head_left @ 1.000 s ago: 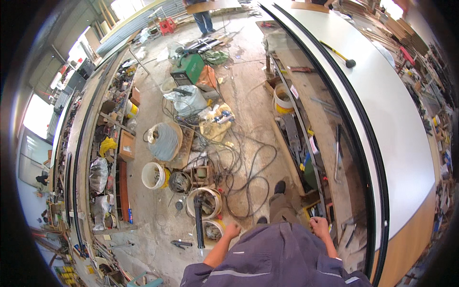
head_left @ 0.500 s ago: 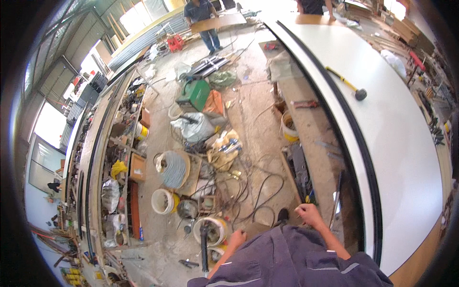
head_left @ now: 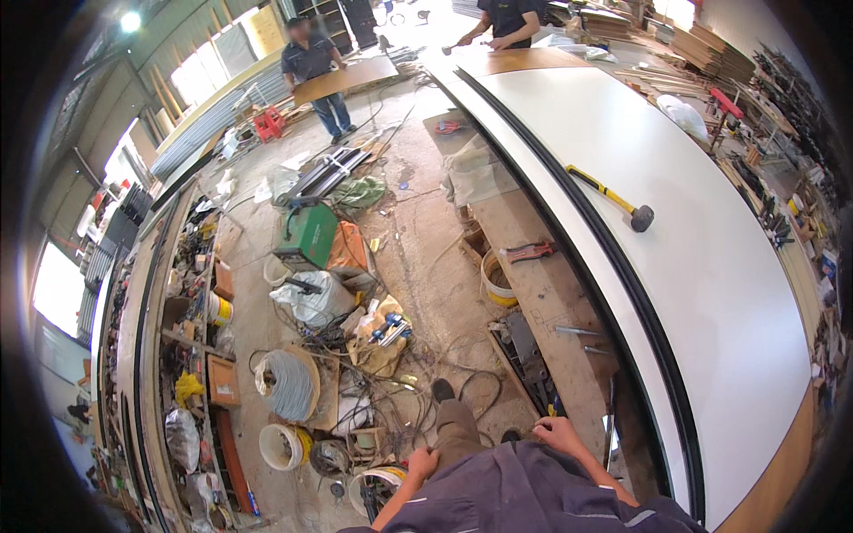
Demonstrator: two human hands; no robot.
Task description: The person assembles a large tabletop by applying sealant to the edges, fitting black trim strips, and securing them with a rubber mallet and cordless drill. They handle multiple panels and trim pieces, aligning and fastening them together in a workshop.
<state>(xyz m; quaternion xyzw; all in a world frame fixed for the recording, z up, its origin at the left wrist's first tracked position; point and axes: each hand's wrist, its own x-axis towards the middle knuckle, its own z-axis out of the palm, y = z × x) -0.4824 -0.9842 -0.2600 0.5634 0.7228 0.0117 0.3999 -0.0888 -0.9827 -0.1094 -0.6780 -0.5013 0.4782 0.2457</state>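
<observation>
Two bare hands, well apart in front of a dark work jacket [head_left: 498, 489]: left hand [head_left: 422, 464] with fingers curled in, right hand [head_left: 557, 435] with fingers bent loosely toward the thumb; cannot tell of anything gripped inside either. Just beside the left, a white bucket [head_left: 355, 490] on the floor, partly behind the forearm, with dark contents too jumbled to name. Near the right, along the lower edge of the bench [head_left: 533, 293], a long wooden-edged tray [head_left: 512, 373] packed with dark metal parts [head_left: 524, 346]. Farther up beside the same bench, a yellow-sided bucket [head_left: 503, 299], contents hard to tell. Leftward on the floor, another white bucket [head_left: 270, 447], yellow on its outside, with greyish bits in it; next to it, a round dark basin [head_left: 330, 457] holding a blurred tangle. Beyond these, a coil of grey wire [head_left: 293, 386], a tan sack [head_left: 373, 355] under blue-and-silver tools [head_left: 391, 329], and a whitish plastic bag [head_left: 320, 306], lumpy and full, with a dark piece across its top. On the left shelving, a yellow-banded bucket [head_left: 219, 310] and a wooden box [head_left: 222, 382]. As for writing, pale lettering on the side of a green machine [head_left: 306, 238], too small to make out; on the shelf bucket, a yellow label-like band, equally unreadable.
</observation>
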